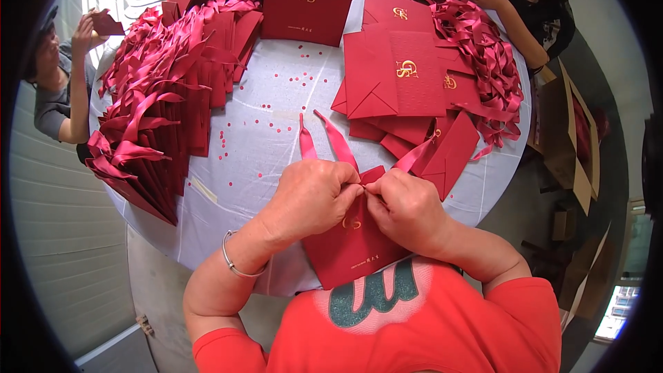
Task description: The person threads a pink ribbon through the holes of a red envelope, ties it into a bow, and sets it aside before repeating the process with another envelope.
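Observation:
A dark red paper gift bag (pixel 356 252) with gold lettering lies at the table's near edge, against my red shirt. My left hand (pixel 311 193) and my right hand (pixel 409 208) meet at the bag's top edge. Thumb and forefinger of each are pinched together on the pink satin ribbon (pixel 336 139). Loose ribbon ends stick out beyond my left hand, and another stretch runs up to the right past my right hand. The exact spot between my fingertips is mostly hidden.
Ribboned red bags (pixel 197 90) fill the table's left side. Flat bags (pixel 414 72) lie at right beside heaped ribbons (pixel 490 76). One bag (pixel 309 3) stands at the back. Small red dots dot the white tablecloth (pixel 269 148). Two people work across the table; a cardboard box (pixel 563 138) stands at right.

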`<state>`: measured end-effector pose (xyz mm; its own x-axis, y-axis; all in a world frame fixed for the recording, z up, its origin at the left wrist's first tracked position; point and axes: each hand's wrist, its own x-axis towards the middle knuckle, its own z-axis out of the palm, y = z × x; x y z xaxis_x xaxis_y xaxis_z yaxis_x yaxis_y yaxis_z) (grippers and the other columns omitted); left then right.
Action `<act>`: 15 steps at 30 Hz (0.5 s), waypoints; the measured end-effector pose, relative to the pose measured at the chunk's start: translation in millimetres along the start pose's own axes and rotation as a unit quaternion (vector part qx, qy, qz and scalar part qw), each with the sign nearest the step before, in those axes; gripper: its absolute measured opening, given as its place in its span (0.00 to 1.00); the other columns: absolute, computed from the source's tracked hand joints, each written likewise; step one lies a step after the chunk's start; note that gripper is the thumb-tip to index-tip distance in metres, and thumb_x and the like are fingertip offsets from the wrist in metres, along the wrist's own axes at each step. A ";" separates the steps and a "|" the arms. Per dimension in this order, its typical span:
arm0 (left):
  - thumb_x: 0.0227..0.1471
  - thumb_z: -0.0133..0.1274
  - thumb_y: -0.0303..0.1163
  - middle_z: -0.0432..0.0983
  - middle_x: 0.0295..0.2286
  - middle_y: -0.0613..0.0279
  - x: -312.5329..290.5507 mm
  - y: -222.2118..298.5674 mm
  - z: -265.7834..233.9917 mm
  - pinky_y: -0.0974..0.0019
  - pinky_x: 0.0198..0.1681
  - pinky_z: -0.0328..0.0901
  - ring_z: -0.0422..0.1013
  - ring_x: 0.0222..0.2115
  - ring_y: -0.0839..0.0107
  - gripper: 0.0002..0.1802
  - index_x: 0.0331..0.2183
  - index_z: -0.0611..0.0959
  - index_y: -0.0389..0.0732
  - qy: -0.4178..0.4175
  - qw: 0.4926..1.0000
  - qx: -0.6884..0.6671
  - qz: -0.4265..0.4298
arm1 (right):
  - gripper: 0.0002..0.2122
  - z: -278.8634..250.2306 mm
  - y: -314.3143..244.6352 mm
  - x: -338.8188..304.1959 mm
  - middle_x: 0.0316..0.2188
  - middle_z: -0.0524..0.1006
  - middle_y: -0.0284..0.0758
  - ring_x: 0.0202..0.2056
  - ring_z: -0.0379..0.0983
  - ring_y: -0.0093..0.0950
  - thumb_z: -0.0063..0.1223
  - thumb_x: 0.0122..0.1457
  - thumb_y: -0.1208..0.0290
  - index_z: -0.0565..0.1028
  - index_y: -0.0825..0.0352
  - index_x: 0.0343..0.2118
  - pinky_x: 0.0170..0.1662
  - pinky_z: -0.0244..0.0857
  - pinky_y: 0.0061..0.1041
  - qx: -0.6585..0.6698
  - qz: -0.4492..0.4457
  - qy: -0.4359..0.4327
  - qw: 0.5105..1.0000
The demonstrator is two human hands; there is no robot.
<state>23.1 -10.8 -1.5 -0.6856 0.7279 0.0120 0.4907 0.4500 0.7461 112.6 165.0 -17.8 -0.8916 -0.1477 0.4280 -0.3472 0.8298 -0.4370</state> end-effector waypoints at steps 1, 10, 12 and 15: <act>0.49 0.60 0.33 0.78 0.21 0.53 0.3 1.1 -1.3 0.58 0.27 0.69 0.76 0.23 0.54 0.07 0.28 0.85 0.39 -0.001 1.000 0.001 0.002 | 0.05 1.7 -0.6 0.0 0.22 0.74 0.39 0.25 0.75 0.38 0.62 0.48 0.78 0.75 0.68 0.25 0.26 0.69 0.33 -0.001 0.001 0.002 1.000; 0.50 0.59 0.33 0.79 0.22 0.52 -2.0 4.7 -1.9 0.57 0.28 0.69 0.76 0.24 0.53 0.07 0.29 0.85 0.39 0.002 1.000 0.018 0.014 | 0.06 -12.9 7.1 11.8 0.27 0.78 0.42 0.29 0.77 0.42 0.61 0.51 0.74 0.75 0.68 0.28 0.32 0.72 0.37 0.132 0.089 -0.073 0.985; 0.50 0.60 0.34 0.79 0.22 0.52 -5.5 5.3 1.2 0.56 0.28 0.69 0.76 0.24 0.53 0.08 0.30 0.84 0.39 0.016 0.998 0.047 0.028 | 0.06 -26.8 5.1 15.8 0.28 0.77 0.41 0.30 0.77 0.41 0.62 0.51 0.74 0.75 0.68 0.28 0.32 0.71 0.35 0.096 0.042 -0.080 0.991; 0.52 0.56 0.37 0.80 0.25 0.51 -8.2 12.0 0.7 0.51 0.30 0.70 0.77 0.27 0.52 0.09 0.30 0.82 0.40 0.017 0.996 0.083 0.032 | 0.05 -44.3 8.3 26.3 0.30 0.77 0.39 0.31 0.77 0.39 0.62 0.52 0.74 0.77 0.68 0.29 0.32 0.71 0.32 0.133 0.018 -0.092 0.987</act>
<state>35.0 -11.0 6.9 -0.6666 0.7411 0.0802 0.6142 0.4850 0.6225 99.1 191.9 24.8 -0.9341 -0.2360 0.2678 -0.3561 0.6695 -0.6519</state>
